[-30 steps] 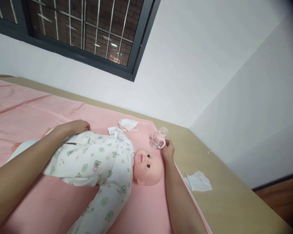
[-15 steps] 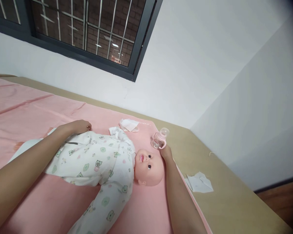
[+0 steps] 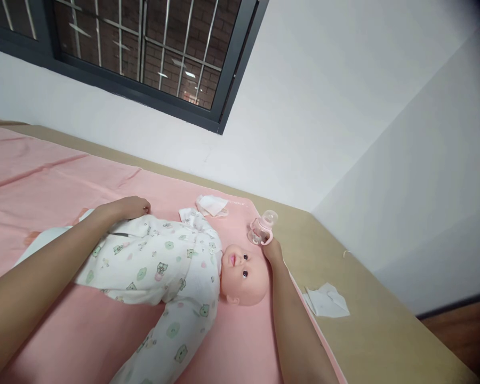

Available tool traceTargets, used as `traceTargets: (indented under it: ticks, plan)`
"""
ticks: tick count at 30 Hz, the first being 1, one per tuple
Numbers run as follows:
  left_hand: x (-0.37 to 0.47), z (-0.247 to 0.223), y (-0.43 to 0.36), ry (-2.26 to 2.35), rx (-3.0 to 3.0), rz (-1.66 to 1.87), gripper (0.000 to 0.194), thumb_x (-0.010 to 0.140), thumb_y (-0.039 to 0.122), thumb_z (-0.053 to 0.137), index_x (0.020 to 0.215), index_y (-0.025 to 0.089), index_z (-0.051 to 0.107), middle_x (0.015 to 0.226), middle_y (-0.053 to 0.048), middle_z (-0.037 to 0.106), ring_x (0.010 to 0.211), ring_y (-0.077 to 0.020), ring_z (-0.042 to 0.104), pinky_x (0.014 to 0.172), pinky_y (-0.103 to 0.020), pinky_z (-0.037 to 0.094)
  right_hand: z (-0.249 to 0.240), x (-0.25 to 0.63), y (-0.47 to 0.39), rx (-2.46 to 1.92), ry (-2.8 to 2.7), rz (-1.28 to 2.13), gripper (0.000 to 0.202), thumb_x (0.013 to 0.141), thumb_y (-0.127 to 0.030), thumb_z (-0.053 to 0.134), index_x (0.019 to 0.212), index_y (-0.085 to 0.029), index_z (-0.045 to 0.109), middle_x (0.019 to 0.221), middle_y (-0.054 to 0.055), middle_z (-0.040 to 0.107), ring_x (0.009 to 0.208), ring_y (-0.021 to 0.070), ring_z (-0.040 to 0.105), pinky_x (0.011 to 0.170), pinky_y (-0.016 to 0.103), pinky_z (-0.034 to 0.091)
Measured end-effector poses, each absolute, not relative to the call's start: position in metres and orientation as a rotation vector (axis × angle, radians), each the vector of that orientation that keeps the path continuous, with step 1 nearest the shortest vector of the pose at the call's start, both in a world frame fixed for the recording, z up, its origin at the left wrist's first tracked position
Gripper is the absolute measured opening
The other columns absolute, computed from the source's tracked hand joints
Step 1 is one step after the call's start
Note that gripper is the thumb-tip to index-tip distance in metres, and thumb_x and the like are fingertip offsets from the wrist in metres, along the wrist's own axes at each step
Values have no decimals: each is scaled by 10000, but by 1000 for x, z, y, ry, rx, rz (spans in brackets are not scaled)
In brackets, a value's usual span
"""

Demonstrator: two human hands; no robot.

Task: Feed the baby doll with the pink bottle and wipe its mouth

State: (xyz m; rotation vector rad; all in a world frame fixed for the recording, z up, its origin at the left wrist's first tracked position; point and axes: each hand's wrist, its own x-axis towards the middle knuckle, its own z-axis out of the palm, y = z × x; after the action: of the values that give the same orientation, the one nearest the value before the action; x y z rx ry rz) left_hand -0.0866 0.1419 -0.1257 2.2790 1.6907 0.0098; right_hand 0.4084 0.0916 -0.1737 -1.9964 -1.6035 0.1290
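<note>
A baby doll point(image 3: 156, 261) in a white sleepsuit with green bear prints lies face up, its bald head towards the right. Across its lower body reaches my left arm. My left hand point(image 3: 133, 207) rests at the doll's far side with the fingers curled in; whatever they hold, if anything, is hidden. Beyond the top of the doll's head, my right hand point(image 3: 272, 249) is closed on a pink handle of a small clear baby bottle point(image 3: 261, 228). The bottle tilts, its clear cap pointing up and to the right. Most of my right fingers are hidden behind the handle and hand.
A pink sheet point(image 3: 240, 341) covers much of the wooden tabletop point(image 3: 384, 325). Near the doll's far arm lies a white tissue pack point(image 3: 212, 205). A folded white cloth or tissue point(image 3: 327, 300) is at the right. White walls and a barred window point(image 3: 144, 48) stand behind.
</note>
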Motion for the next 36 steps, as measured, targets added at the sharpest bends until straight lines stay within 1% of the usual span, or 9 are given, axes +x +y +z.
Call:
traceTargets:
  ticks: [6,11,16,21,25,30,36]
  plan:
    - [-86,-125,142,1681,2290,8,488,644,309,443,1045,185,692,1155,-112,684,1025,-291,627,877,-353,462,-173,408,92,-2033,-1600,117,317,761,-217,554,1048,-203,690,1012,92,726,880,250,669,675,273,458]
    - [-86,-124,140,1694,2284,4,488,646,307,444,1048,179,689,1163,-115,680,1037,-290,623,874,-346,465,-173,408,92,-2042,-1595,114,314,764,-209,539,1042,-212,685,1009,79,727,899,243,667,674,264,459]
    - [-86,-124,140,1707,2271,20,506,639,325,446,1061,189,689,1182,-105,673,1055,-290,621,873,-337,471,-173,408,92,-2048,-1586,108,298,753,-201,532,1007,-203,688,975,83,731,870,242,668,660,266,461]
    - [-85,-122,139,1714,2263,14,509,626,326,454,1054,185,691,1212,-111,658,1066,-298,618,874,-340,473,-173,409,92,-2037,-1592,122,317,753,-218,534,1036,-210,679,996,77,729,873,241,670,669,271,463]
    - [-85,-121,139,1707,2269,12,499,643,313,445,1054,163,685,1219,-130,650,1077,-300,610,885,-348,464,-173,409,93,-2047,-1582,124,317,758,-231,543,1042,-206,680,999,86,729,875,246,672,674,277,463]
    - [-86,-122,140,1693,2282,35,453,657,318,467,1020,159,688,1173,-132,671,1036,-297,622,877,-358,463,-174,410,94,-2060,-1575,122,290,763,-249,557,1015,-200,691,975,99,730,872,264,672,663,291,462]
    - [-87,-125,142,1680,2313,69,414,703,349,483,985,133,696,1090,-128,699,974,-272,625,844,-369,446,-173,409,93,-2031,-1592,133,330,771,-257,562,1077,-222,682,1027,85,724,910,262,671,703,296,472]
